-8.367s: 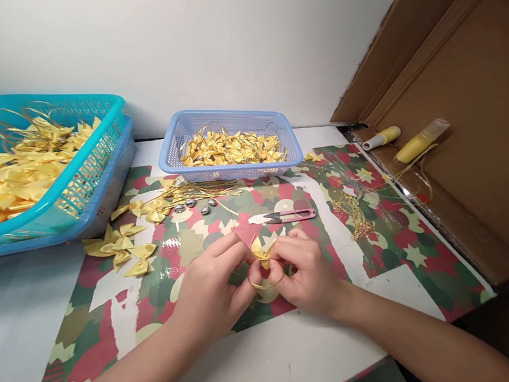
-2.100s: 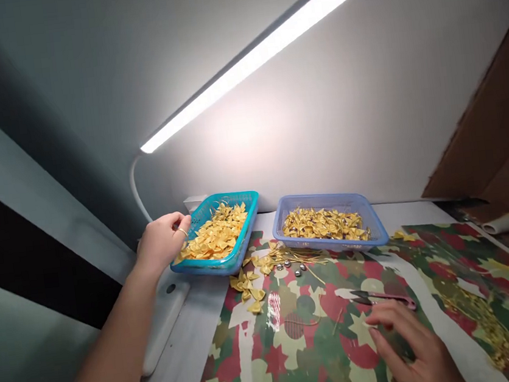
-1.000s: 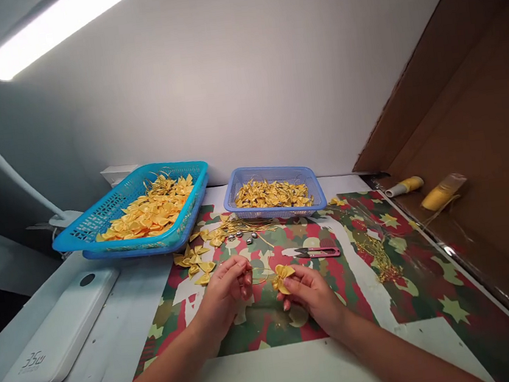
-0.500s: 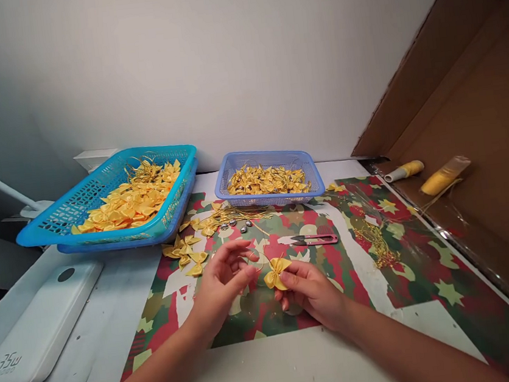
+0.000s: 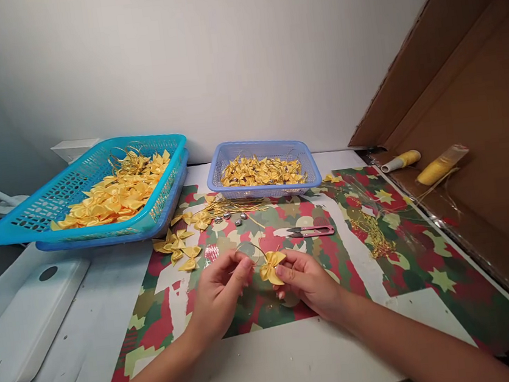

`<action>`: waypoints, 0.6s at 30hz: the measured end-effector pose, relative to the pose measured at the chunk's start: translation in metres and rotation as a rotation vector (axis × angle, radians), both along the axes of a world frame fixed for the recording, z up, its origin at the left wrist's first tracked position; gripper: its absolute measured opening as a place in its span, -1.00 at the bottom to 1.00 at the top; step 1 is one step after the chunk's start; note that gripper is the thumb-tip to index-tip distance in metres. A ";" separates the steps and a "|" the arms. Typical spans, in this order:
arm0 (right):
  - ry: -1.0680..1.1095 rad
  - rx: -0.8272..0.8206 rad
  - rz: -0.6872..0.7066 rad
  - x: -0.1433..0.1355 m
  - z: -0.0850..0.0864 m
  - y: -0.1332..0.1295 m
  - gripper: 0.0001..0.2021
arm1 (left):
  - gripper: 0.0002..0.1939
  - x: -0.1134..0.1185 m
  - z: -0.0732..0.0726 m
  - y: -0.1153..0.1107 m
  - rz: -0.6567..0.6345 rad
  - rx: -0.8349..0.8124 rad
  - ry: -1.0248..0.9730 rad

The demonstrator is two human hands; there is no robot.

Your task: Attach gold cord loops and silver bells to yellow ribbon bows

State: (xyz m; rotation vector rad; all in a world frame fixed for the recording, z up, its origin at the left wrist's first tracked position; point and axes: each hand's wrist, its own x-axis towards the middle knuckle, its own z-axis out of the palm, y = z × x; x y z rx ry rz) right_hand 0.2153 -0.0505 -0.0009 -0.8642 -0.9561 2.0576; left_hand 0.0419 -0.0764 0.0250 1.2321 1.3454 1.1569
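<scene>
A yellow ribbon bow (image 5: 271,267) is pinched between the thumb and fingers of my right hand (image 5: 308,280). From the bow a thin gold cord (image 5: 257,247) curves over in a loop toward my left hand (image 5: 223,285). My left thumb and forefinger are closed on the cord, to the left of the bow. Just beyond my hands lie thread snips (image 5: 312,231) with pink handles. Several silver bells (image 5: 238,222) rest behind my left hand. Loose yellow bows (image 5: 173,243) are to the left of them, beside a bundle of gold cords (image 5: 233,205).
A blue basket (image 5: 165,210) heaped with yellow bows stands at the left, stacked on another. A smaller periwinkle basket (image 5: 264,191) of bows sits at the back. White power bank (image 5: 35,326) at left. Gold thread scraps (image 5: 372,233) and thread spools (image 5: 440,167) lie right, near cardboard (image 5: 462,75).
My left fingers have closed on the cord; before, they were apart beside its loop. The bow stays in my right hand. The whole view has shifted slightly.
</scene>
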 end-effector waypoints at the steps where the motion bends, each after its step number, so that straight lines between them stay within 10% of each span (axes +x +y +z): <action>1: -0.001 -0.004 0.002 0.000 0.001 0.000 -0.67 | -0.69 -0.001 0.000 0.001 -0.006 -0.009 -0.020; 18: -0.167 0.160 0.018 0.001 0.006 -0.002 -0.67 | -0.78 0.001 -0.004 0.000 -0.190 -0.043 -0.052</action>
